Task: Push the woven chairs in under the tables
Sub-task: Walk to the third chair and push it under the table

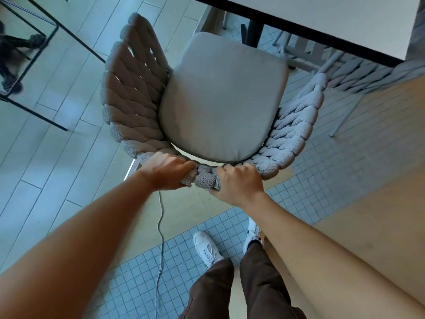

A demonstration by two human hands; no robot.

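A grey woven chair (pixel 133 93) with a thick rope-weave back and a pale seat cushion (pixel 223 100) stands right below me, its seat facing a white table (pixel 333 21) at the top right. The cushion's front corner lies close to the table's dark edge and black leg (pixel 254 33). My left hand (pixel 167 173) is closed over the middle of the top of the backrest. Beside it, my right hand (pixel 239 183) grips the same woven rim. A second woven chair (pixel 358 77) sits under the table at the right.
Black thin metal furniture legs (pixel 46 72) stand at the left on pale plank flooring. A thin cable (pixel 161 226) trails across the floor behind the chair. My white shoes (pixel 207 247) are on small blue tiles. A light wooden surface (pixel 379 180) fills the right side.
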